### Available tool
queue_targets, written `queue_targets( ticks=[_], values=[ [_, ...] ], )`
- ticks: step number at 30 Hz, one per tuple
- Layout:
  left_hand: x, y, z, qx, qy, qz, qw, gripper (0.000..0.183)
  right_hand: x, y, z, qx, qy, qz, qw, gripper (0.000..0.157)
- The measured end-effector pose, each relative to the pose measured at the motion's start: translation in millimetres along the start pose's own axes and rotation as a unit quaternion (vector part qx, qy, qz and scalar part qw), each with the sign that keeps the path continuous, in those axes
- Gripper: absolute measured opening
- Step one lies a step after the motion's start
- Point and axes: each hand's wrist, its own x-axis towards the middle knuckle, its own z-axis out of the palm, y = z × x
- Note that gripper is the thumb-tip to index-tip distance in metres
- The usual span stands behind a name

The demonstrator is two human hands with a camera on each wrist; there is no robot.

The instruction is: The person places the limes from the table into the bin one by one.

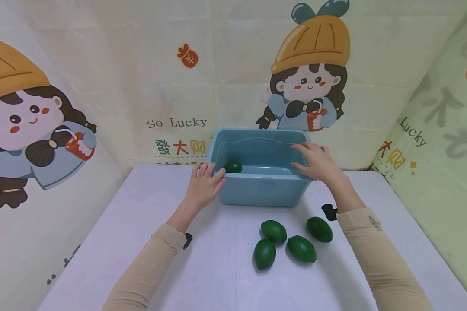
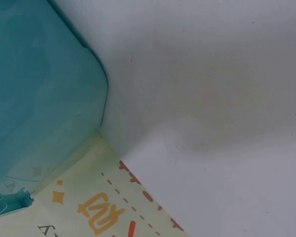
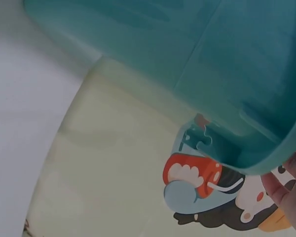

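A blue plastic bin (image 1: 260,190) stands upright at the back of the table, with one green lime (image 1: 232,166) inside near its left end. At the bin's left front corner, my left hand (image 1: 205,183) touches the rim with its fingers extended. My right hand (image 1: 317,162) lies over the right end, thumb and fingers spread apart above the inside, nothing between them. In the right wrist view, fingertips (image 3: 276,187) show beside the bin's rim (image 3: 266,165). The left wrist view shows the bin's outer wall (image 2: 44,94) but no hand.
Several limes lie on the white table (image 1: 218,268) in front of the bin, among them one lime (image 1: 264,255) nearest me and one lime (image 1: 319,229) at the right. A printed cloth backdrop (image 1: 233,86) rises behind the bin and along both sides.
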Motion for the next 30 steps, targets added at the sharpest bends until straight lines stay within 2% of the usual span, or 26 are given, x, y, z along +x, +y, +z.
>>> queue_targets(
  ticks=[7,19,26,30],
  values=[
    [-0.7,-0.1,1.2,0.005,0.010,0.006,0.9999,0.035,-15.6,2.7,-5.4,0.009,0.016,0.004,1.000,0.056],
    [-1.1,0.3,0.3,0.015,0.005,0.004,0.9999,0.033,-42.0,4.8,-11.7,0.018,0.040,0.011,0.999,0.055],
    [-0.9,-0.3,1.3,0.014,0.017,0.009,0.9997,0.049,-54.9,5.5,-11.9,0.023,0.056,0.006,0.998,0.054],
    [-0.9,0.3,1.1,0.015,0.020,0.011,0.9996,0.051,-66.2,6.0,-11.3,0.028,0.062,0.013,0.998,0.055]
  ],
)
